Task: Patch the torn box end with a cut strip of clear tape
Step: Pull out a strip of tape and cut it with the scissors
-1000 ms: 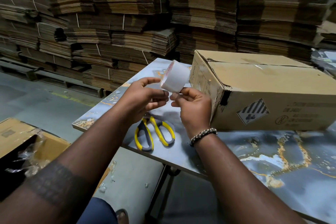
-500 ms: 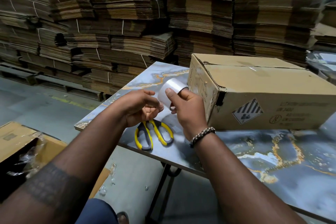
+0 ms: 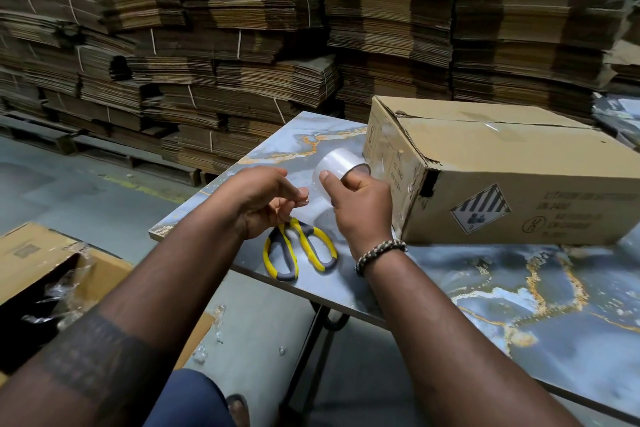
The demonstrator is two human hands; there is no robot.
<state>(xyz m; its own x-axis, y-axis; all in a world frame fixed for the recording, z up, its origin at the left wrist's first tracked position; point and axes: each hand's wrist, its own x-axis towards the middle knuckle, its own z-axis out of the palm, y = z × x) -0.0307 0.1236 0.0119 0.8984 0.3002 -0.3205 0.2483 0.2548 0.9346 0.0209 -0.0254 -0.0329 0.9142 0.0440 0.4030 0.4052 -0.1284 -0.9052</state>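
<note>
A long cardboard box lies on the marbled table, its torn end facing left with a dark hole at the near corner. My right hand grips a roll of clear tape just in front of that end. My left hand pinches the free end of the tape, drawn a short way off the roll. Yellow-and-grey scissors rest on the table beneath both hands.
Tall stacks of flattened cardboard fill the background on pallets. An open carton with plastic wrap sits on the floor at lower left. The table's near-left edge is close to my left forearm.
The roll came down from in front of my face to table height beside the box end. My left hand took hold of the tape end and pulled it left off the roll.
</note>
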